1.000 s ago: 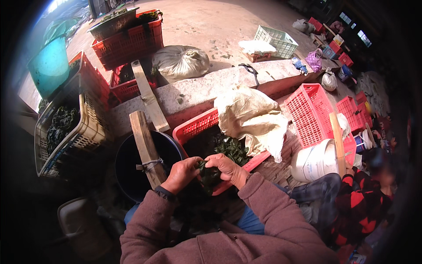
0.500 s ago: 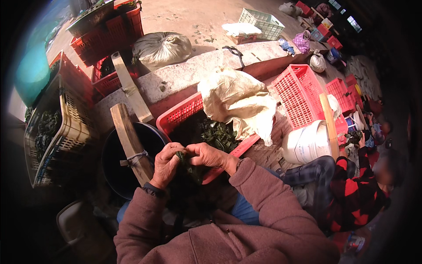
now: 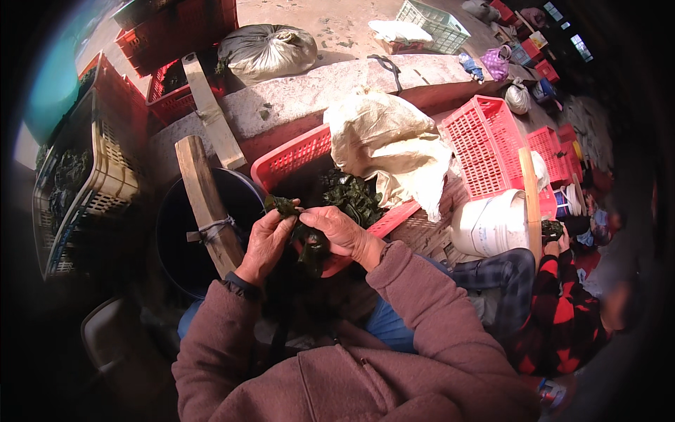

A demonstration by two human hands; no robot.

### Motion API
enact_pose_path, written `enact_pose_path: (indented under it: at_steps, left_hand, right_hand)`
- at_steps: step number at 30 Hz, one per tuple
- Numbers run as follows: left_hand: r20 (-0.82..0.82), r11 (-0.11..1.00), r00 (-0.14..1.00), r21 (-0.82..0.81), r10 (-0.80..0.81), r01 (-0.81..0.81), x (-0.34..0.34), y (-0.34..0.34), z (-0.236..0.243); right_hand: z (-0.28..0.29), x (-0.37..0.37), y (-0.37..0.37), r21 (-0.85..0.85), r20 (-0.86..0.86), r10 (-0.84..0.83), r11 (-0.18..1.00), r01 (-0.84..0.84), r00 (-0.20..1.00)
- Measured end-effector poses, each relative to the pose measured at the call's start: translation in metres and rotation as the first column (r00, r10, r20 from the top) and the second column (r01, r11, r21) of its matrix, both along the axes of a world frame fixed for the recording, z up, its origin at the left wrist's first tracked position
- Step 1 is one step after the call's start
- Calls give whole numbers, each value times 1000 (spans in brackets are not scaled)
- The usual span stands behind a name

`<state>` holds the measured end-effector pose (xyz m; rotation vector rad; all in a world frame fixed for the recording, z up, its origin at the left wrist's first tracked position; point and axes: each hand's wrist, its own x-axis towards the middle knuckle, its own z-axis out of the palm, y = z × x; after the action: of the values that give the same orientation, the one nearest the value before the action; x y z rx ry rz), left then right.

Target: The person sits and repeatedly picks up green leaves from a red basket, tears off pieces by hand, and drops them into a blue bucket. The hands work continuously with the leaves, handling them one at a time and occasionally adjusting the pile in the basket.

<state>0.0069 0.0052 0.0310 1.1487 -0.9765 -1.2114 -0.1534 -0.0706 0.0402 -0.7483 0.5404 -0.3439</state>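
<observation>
Across the far side, stone ledge point(image 3: 309, 105): long, pale, runs L to R behind everything; grey sack point(image 3: 267, 46) lies beyond it, wooden plank point(image 3: 211, 112) leans on its near face.
L edge, crates: cream crate point(image 3: 105, 183) tilted, w/ dark greens inside; red crates stacked behind it.
Red crate point(image 3: 295, 158): right in front of the person, below the ledge; holds a heap of dark leaves point(image 3: 351, 197); pale sack point(image 3: 390, 148) draped over its R half.
Black tub point(image 3: 190, 239): just L of red crate; wooden post point(image 3: 207, 204) stands at its rim, tied w/ string.
Empty red crate point(image 3: 485, 144): upright on its side, R of pale sack.
White bucket point(image 3: 492, 225): near empty red crate, wooden stick point(image 3: 532, 204) across its front.
Other person point(image 3: 562, 309): lower R, red-black checked sleeve, hand holds some greens.
Left hand point(image 3: 264, 243): fingers point(image 3: 281, 218) pinched on upper end of leaf bundle point(image 3: 306, 243).
Right hand point(image 3: 341, 235): fingers curled round the same bundle from the R side, touching L hand.
Leaf bundle: dark green, wet-looking, held btwn both hands above near rim of red crate; lower end hangs down below the hands.
</observation>
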Motion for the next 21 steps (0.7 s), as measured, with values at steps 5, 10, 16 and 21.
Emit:
enact_pose_path:
  at_steps: [5,10,16,21]
  left_hand:
    - [37,995,997,-79,65,-62,-2,3,-5]
    - [-200,973,953,23,228,-228,-1,0,-4]
    - [-528,945,797,286,293,-158,12,0,-6]
    - [-507,929,821,363,263,-73,14,-1,-9]
  right_hand:
    - [10,-1,3,-229,-81,-28,973,9,996]
    - [-7,-3,1,-356,-149,-123,932,63,981]
    - [-43,-13,-18,-555,-374,-194,830,-51,907]
    - [-29,-9,-14,-595,-287,-90,797,-105,954]
